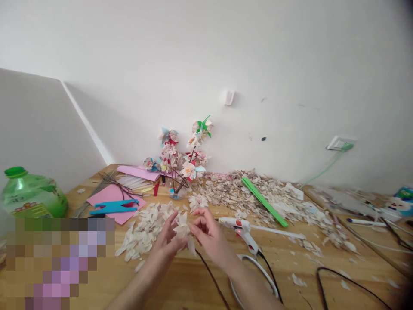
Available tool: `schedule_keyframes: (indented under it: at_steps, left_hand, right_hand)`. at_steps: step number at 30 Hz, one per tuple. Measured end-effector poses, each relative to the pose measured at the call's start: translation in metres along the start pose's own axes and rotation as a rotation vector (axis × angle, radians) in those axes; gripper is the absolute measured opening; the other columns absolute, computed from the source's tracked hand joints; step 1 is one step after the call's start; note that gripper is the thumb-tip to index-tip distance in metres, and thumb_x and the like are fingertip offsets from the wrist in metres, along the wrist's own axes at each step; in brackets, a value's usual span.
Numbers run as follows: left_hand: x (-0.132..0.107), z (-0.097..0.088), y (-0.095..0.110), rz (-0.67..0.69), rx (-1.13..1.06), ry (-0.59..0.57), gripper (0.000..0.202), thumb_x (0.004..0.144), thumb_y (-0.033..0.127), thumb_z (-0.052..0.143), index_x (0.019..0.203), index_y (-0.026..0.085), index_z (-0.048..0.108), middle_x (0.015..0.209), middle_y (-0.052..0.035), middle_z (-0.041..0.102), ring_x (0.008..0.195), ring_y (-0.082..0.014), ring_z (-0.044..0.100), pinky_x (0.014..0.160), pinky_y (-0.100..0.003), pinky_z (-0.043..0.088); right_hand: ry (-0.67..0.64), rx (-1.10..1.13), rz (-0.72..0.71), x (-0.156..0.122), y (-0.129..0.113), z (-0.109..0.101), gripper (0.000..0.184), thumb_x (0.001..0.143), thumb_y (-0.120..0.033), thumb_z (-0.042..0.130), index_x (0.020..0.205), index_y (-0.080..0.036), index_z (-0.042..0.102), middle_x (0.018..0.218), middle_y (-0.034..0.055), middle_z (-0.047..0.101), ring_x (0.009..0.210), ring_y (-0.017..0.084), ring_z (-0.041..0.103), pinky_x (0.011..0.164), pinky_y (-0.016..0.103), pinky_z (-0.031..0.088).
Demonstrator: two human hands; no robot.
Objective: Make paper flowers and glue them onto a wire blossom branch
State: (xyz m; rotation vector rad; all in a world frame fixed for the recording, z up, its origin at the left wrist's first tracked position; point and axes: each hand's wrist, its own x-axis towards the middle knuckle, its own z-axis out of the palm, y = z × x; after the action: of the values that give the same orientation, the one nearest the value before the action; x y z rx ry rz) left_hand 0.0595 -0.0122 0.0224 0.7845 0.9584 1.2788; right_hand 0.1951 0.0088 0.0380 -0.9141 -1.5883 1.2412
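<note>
Bottle (pixel 41 196), green-capped, far left of the grip; pink paper (pixel 106 193) nearer, then loose petals (pixel 138 232) just beside the left hand (pixel 167 234), all on a wooden table (pixel 180 280). Behind the hands, flowering stems (pixel 189 171) stand before a white wall (pixel 145 51); to the right lies a glue gun (pixel 240 228), red light glowing. Now the grip: left hand curled around a whitish flower (pixel 182 230), right hand (pixel 208 232) pinching its edge, fingertips nearly together. It's papery, layered, flaring outward between both hands.
</note>
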Motion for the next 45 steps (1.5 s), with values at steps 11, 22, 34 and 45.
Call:
schedule_keyframes:
  at_steps: [11, 22, 34, 45]
  left_hand:
    - [-0.002, -0.005, 0.015, -0.131, -0.287, -0.147, 0.052, 0.061, 0.022, 0.061, 0.111, 0.024, 0.048, 0.097, -0.0052, 0.063, 0.093, -0.0236, 0.057, 0.084, -0.041, 0.040]
    - [-0.009, 0.001, 0.015, -0.211, -0.098, -0.049, 0.071, 0.054, 0.024, 0.071, 0.120, 0.026, 0.042, 0.094, -0.0049, 0.063, 0.079, -0.0203, 0.059, 0.063, -0.029, 0.044]
    - [-0.009, -0.001, 0.028, -0.185, -0.061, 0.054, 0.048, 0.068, 0.022, 0.055, 0.115, 0.018, 0.049, 0.117, -0.0086, 0.054, 0.098, -0.0225, 0.053, 0.060, -0.025, 0.043]
    - [-0.009, 0.002, 0.034, -0.084, -0.078, 0.149, 0.045, 0.070, 0.036, 0.054, 0.112, 0.018, 0.052, 0.120, -0.0083, 0.054, 0.102, -0.0228, 0.052, 0.057, -0.025, 0.044]
  right_hand:
    - [0.026, 0.199, 0.144, 0.008, 0.011, 0.017, 0.027, 0.073, -0.039, 0.060, 0.085, -0.021, 0.044, 0.060, -0.0072, 0.049, 0.044, 0.006, 0.037, 0.038, 0.016, 0.025]
    - [0.020, 0.116, 0.111, -0.001, 0.019, 0.014, 0.020, 0.074, -0.033, 0.060, 0.081, -0.020, 0.047, 0.060, -0.0062, 0.049, 0.054, 0.010, 0.046, 0.048, 0.020, 0.030]
    - [-0.050, -0.467, 0.222, -0.046, -0.006, -0.043, 0.014, 0.077, -0.035, 0.053, 0.082, -0.023, 0.051, 0.074, -0.0017, 0.056, 0.068, 0.014, 0.053, 0.062, 0.024, 0.038]
    - [0.159, -0.951, 0.326, -0.060, 0.036, -0.169, 0.048, 0.060, -0.045, 0.064, 0.099, -0.017, 0.057, 0.093, 0.0081, 0.063, 0.083, 0.025, 0.058, 0.070, 0.031, 0.043]
